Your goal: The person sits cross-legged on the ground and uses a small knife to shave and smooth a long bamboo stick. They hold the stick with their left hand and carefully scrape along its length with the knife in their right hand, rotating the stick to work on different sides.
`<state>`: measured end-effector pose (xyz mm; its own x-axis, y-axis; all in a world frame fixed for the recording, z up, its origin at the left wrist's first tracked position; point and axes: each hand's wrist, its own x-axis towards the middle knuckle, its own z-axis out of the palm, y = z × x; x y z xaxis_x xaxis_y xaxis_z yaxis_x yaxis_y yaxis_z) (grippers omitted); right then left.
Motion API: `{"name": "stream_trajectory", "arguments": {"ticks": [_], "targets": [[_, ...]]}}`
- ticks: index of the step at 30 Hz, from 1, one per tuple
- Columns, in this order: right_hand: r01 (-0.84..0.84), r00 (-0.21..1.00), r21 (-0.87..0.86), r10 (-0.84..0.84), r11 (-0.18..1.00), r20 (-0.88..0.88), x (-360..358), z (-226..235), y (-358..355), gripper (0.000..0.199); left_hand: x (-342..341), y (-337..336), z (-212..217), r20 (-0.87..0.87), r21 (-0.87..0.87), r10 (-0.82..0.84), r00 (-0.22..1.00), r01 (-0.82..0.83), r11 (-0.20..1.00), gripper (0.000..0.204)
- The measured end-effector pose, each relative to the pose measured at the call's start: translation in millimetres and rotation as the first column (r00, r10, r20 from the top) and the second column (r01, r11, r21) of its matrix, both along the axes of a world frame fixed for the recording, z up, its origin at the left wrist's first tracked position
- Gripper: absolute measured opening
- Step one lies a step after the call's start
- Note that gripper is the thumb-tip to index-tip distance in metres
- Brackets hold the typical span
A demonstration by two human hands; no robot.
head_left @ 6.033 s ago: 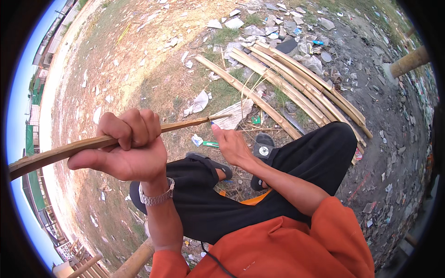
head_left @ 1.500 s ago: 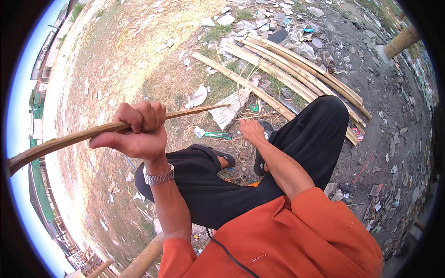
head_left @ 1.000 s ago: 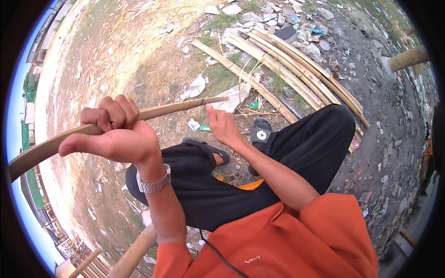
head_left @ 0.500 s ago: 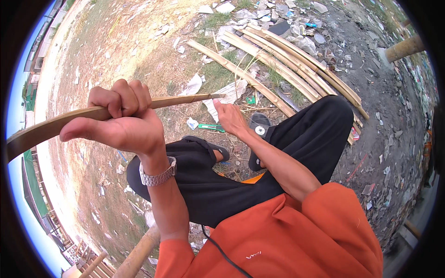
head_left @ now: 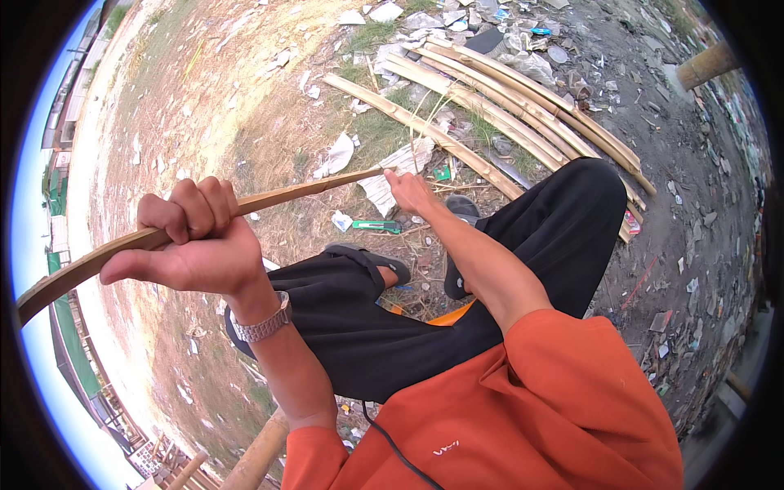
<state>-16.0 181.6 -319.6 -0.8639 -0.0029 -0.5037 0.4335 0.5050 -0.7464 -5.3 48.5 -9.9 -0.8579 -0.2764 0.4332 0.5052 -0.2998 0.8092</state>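
Bamboo strip [head_left: 204, 220]: a long, thin, curved strip of split bamboo, running from the far left edge of the view up and rightward to its tip near the middle; everything below is placed against it.
Left hand [head_left: 192, 245]: closed in a full fist around the strip at about a third of its length from the left end, thumb stretched out leftward beneath it, knuckles on top.
Wristwatch [head_left: 260, 322]: metal band on the left wrist, just below the strip's gripped part.
Right hand [head_left: 408, 192]: at the strip's right tip, fingers pinched narrow around the end; whether a tool is in the fingers cannot be told.
Torn paper [head_left: 396, 171]: pale scraps on the ground just behind the strip's right tip.
Green-handled tool [head_left: 377, 225]: lies on the ground below the strip's right end, near the right hand.
Sandal [head_left: 371, 260]: dark, on the foot of the folded leg, under the strip's right half.
Bamboo poles [head_left: 506, 106]: a bundle of long split poles on the ground, well apart from the strip, up and to its right.
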Motion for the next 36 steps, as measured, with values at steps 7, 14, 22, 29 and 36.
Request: {"name": "stream_trajectory", "arguments": {"ticks": [7, 14, 22, 29, 36], "targets": [[0.008, 1.0, 0.04, -0.007, 0.999, -0.003, 1, -9, -5, 0.067, -2, -3, 0, 0.013, -0.031, 0.052, 0.999, -0.051, 0.998, 0.063], [-0.034, 0.999, 0.147, 0.033, 0.988, 0.012, -2, -7, -4, 0.063, 0, -1, 0, 0.002, -0.024, 0.001, 1.0, -0.001, 1.0, 0.064], [-0.062, 0.997, 0.235, 0.049, 0.97, 0.062, -5, -31, 1, 0.059, 0, -2, -5, -0.081, 0.022, -0.233, 0.969, 0.235, 0.972, 0.065], [-0.045, 0.998, 0.233, 0.031, 0.971, 0.063, -6, -53, 2, 0.063, 0, -13, -5, -0.082, -0.009, -0.252, 0.964, 0.252, 0.968, 0.062], [-0.129, 0.992, 0.341, 0.122, 0.931, 0.043, -9, -69, -2, 0.061, 1, -21, -4, -0.088, -0.021, -0.272, 0.958, 0.271, 0.962, 0.062]]}}
